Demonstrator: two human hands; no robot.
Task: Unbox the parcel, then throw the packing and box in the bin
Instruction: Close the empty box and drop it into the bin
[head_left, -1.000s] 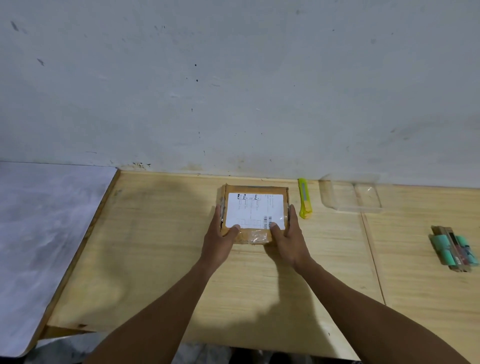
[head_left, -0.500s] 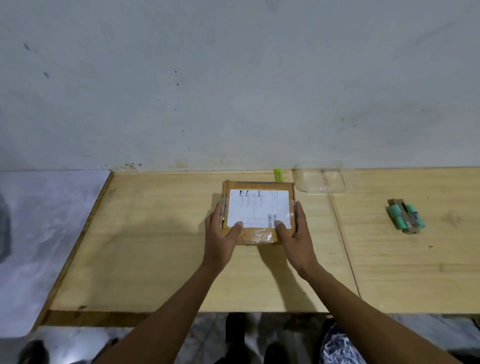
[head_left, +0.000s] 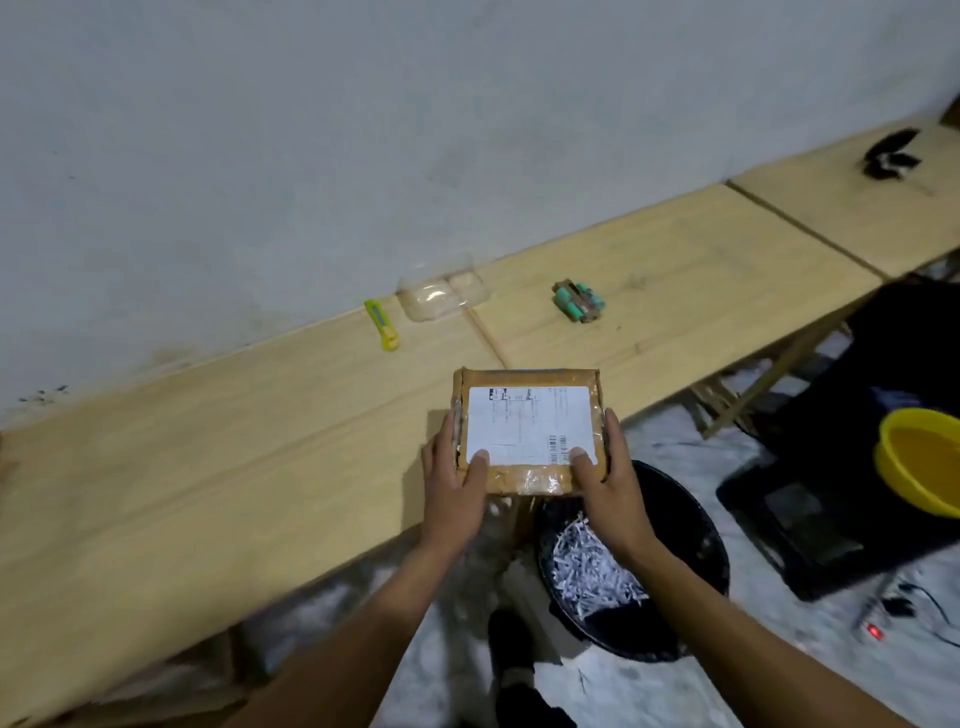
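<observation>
The parcel (head_left: 530, 431) has a white label (head_left: 529, 425) stuck on its top. The label has small black marks along its top edge, faint lines of print, and a barcode (head_left: 557, 448) near its lower right corner. All of it is too small and blurry to read.

Bare bench (head_left: 234, 467) lay left of the parcel (head_left: 530, 431); behind it stood a knife (head_left: 383, 325), tray (head_left: 441, 299) and batteries (head_left: 578, 301); bin (head_left: 675, 519) open below.
</observation>
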